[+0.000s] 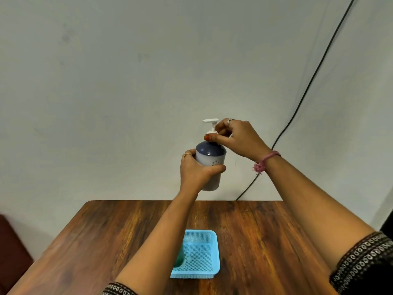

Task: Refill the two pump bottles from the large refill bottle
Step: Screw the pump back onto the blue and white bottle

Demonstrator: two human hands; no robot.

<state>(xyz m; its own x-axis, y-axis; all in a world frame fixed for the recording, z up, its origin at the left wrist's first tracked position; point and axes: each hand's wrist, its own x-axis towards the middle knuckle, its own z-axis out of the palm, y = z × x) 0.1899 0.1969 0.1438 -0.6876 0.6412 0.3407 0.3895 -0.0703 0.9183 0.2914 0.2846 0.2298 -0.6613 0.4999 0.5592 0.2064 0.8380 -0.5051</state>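
The pump bottle [210, 165] is held up in the air above the far edge of the wooden counter [265, 241], upright, with the pale wall [127, 81] behind it. The left hand [196, 170] wraps around the lower white part of the bottle, thumb across the front and fingers curled round the back. The right hand [236, 138] comes in from the right and pinches the white pump [211, 126] at its collar, just above the dark blue dome of the bottle; thumb and fingertips are closed on the neck, while the pump's nozzle sticks out to the left, free of the fingers. A pink thread bracelet [263, 162] sits on the right wrist.

Below, near the front middle of the counter, lies a light blue mesh basket [212, 252], partly covered by the left forearm. Something green shows through its left side; what it is cannot be told. The basket sits well apart from the counter's left, right and far edges, with bare wood all around it. A black cable [314, 73] runs down the wall to the right and meets the counter's far edge just right of the bottle. A dark red seat [12, 252] shows past the counter's left edge.
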